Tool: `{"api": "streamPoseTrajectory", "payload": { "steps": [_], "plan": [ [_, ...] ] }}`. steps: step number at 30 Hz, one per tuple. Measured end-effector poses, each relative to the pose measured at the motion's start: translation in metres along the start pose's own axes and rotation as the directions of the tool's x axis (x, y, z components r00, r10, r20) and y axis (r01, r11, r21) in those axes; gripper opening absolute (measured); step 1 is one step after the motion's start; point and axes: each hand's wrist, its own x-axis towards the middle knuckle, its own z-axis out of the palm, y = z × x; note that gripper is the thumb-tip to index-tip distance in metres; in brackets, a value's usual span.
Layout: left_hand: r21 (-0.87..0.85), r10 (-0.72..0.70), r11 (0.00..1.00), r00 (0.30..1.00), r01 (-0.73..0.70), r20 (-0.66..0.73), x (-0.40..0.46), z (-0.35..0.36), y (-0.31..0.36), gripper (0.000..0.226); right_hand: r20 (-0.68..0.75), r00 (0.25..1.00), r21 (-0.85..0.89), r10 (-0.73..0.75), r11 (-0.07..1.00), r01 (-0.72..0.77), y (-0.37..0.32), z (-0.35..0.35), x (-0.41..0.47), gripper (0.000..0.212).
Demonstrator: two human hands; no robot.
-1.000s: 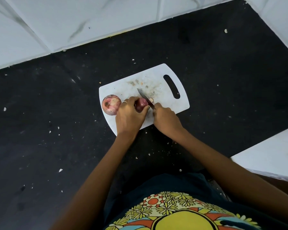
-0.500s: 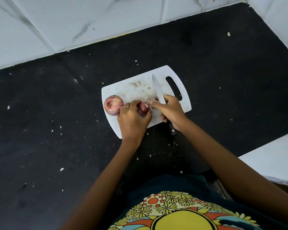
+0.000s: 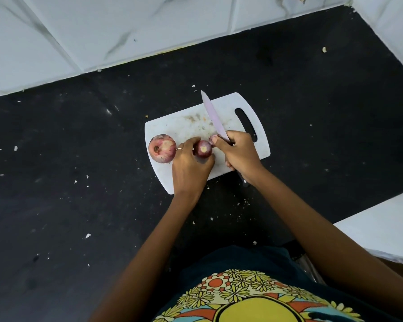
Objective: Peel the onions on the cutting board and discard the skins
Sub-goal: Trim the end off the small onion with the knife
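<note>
Left hand (image 3: pixel 191 168) cups the small red onion (image 3: pixel 203 149) on the cutting board (image 3: pixel 240 108), fingers curled round it. Right hand (image 3: pixel 239 152) fisted on the knife (image 3: pixel 213 116), blade angled up-left. Larger onion (image 3: pixel 162 148) sits at the board's left end.

On the white cutting board (image 3: pixel 221 169), the left hand (image 3: pixel 190 167) closes around a small red onion (image 3: pixel 203 149). The right hand (image 3: pixel 239 152) grips a knife (image 3: pixel 213 117), blade pointing away. A larger onion (image 3: pixel 162 148) sits at the board's left end on the dark surface (image 3: pixel 79 159).
</note>
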Motion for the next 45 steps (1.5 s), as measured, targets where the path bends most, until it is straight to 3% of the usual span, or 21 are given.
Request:
{"api": "streamPoseTrajectory", "payload": {
  "steps": [4, 7, 10, 14, 18, 22, 25, 27, 30, 34, 39, 45],
  "plan": [
    [0.007, 0.007, 1.0, 0.999, -0.007, -0.04, 0.001, -0.002, 0.002, 0.045, 0.005, 1.0, -0.024, 0.005, 1.0, -0.005, -0.001, -0.001, -0.002, 0.035],
    [-0.039, -0.052, 0.998, 0.997, 0.05, -0.062, -0.002, -0.001, 0.0, 0.042, -0.009, 0.998, 0.104, 0.059, 0.993, -0.058, -0.007, -0.002, -0.003, 0.021],
    [-0.09, -0.12, 0.989, 0.992, 0.116, -0.033, -0.005, 0.003, -0.006, 0.041, -0.06, 0.993, 0.174, 0.103, 0.98, -0.091, -0.01, -0.005, 0.0, 0.02],
    [-0.124, -0.161, 0.979, 0.987, 0.162, 0.024, -0.005, 0.007, -0.002, 0.04, -0.178, 0.984, -0.034, 0.022, 0.999, -0.029, 0.002, -0.007, 0.006, 0.024],
    [0.019, -0.17, 0.985, 0.984, 0.169, 0.056, -0.006, 0.01, 0.001, 0.043, -0.136, 0.99, -0.267, -0.026, 0.964, -0.011, 0.019, -0.005, 0.007, 0.013],
    [0.165, -0.177, 0.973, 0.978, 0.158, 0.108, -0.01, 0.012, -0.002, 0.049, -0.102, 0.993, -0.341, -0.06, 0.94, 0.021, 0.018, -0.006, 0.004, 0.023],
    [0.25, -0.152, 0.958, 0.988, 0.137, 0.039, -0.015, 0.011, 0.004, 0.047, -0.08, 0.994, -0.328, -0.072, 0.944, 0.041, 0.017, -0.007, 0.003, 0.029],
    [0.262, -0.085, 0.961, 0.996, 0.09, -0.032, -0.016, 0.01, 0.008, 0.042, -0.121, 0.991, -0.324, -0.064, 0.946, 0.021, 0.016, -0.007, 0.001, 0.03],
    [0.182, -0.019, 0.983, 0.999, 0.024, -0.026, -0.012, 0.007, 0.009, 0.041, -0.213, 0.974, -0.303, -0.075, 0.953, 0.007, 0.012, -0.005, -0.004, 0.016],
    [0.018, -0.106, 0.994, 0.994, 0.106, -0.005, -0.009, 0.001, 0.009, 0.045, -0.096, 0.992, -0.241, -0.085, 0.969, 0.06, 0.008, -0.008, -0.009, 0.035],
    [0.003, -0.105, 0.994, 0.994, 0.105, -0.032, -0.008, 0.001, 0.01, 0.047, 0.067, 0.99, -0.449, -0.123, 0.882, 0.14, 0.013, -0.01, -0.016, 0.026],
    [-0.005, -0.107, 0.994, 0.994, 0.107, 0.0, -0.004, 0.003, 0.007, 0.046, 0.11, 0.989, -0.601, -0.099, 0.786, 0.145, 0.013, -0.007, -0.021, 0.029]
  ]
}}
